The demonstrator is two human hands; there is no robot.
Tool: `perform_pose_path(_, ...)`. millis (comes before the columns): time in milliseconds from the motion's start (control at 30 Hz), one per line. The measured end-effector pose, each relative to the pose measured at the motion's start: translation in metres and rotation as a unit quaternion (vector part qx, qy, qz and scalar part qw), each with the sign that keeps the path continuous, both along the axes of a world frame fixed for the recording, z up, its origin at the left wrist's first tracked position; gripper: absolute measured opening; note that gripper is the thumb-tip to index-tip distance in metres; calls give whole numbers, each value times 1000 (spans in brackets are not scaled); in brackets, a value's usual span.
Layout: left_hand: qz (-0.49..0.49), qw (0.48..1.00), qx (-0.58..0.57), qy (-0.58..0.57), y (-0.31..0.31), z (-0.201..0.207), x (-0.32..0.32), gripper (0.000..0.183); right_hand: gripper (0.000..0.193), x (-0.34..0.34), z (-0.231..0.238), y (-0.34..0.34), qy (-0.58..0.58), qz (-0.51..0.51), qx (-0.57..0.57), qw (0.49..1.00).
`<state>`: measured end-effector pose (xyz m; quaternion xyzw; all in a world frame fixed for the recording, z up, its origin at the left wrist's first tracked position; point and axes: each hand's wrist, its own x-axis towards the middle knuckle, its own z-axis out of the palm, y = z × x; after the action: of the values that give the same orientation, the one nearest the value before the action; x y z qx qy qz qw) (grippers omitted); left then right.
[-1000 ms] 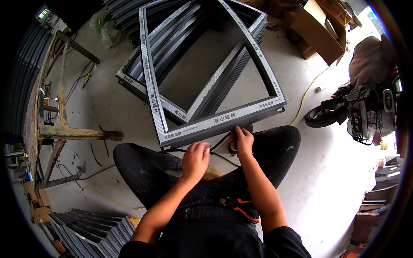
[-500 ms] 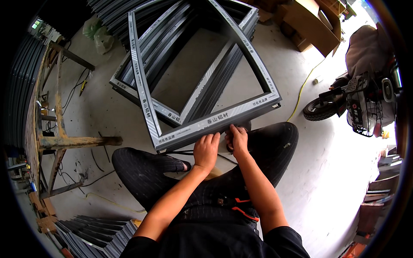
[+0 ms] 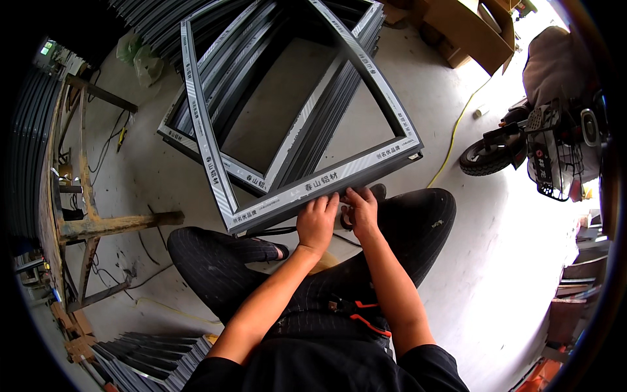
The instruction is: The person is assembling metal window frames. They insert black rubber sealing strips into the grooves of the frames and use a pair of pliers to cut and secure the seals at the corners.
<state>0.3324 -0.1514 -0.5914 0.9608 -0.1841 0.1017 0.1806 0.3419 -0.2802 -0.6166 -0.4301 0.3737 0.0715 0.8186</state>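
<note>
A dark grey metal window frame (image 3: 313,191) with white protective tape lies tilted on top of a stack of similar frames (image 3: 307,130), its near edge just above my knees. My left hand (image 3: 318,223) grips that near edge with its fingers curled against the side. Close beside it, my right hand (image 3: 360,212) is at the same edge, its thumb and fingers bent together in a pinch. Whatever sits between the right fingers is too small or hidden to make out. Red-handled pliers (image 3: 367,320) rest at my waist.
To the left stands a rusty metal trestle (image 3: 117,221) beside dark stacked profiles (image 3: 29,144). More grey profiles (image 3: 153,359) lie at the lower left. Cardboard boxes (image 3: 464,32) are at the back right, near a parked scooter (image 3: 542,144). A yellow cable (image 3: 450,144) crosses the floor.
My left hand has shifted slightly right along the edge, closer to the right hand, and its fingers now reach the frame higher up. The view has shifted a little.
</note>
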Motion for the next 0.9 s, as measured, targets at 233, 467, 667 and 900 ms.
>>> perform_pose_path(233, -20, 999, 14, -47, -11, -2, 8, 29, 17, 5, -3, -3, 4, 0, -4, 1000)
perform_pose_path(467, -5, 998, 43, -49, -12, -7, 8, 25, 13, 3, 4, 0, -24, -9, -16, 1000)
perform_pose_path(667, -22, 998, 26, -49, -21, -8, 12, 21, 16, 2, -5, -5, -14, -11, -39, 999)
perform_pose_path(900, -56, 995, 53, -70, -24, -11, 18, 14, 21, 3, -9, -24, -12, -101, -65, 993)
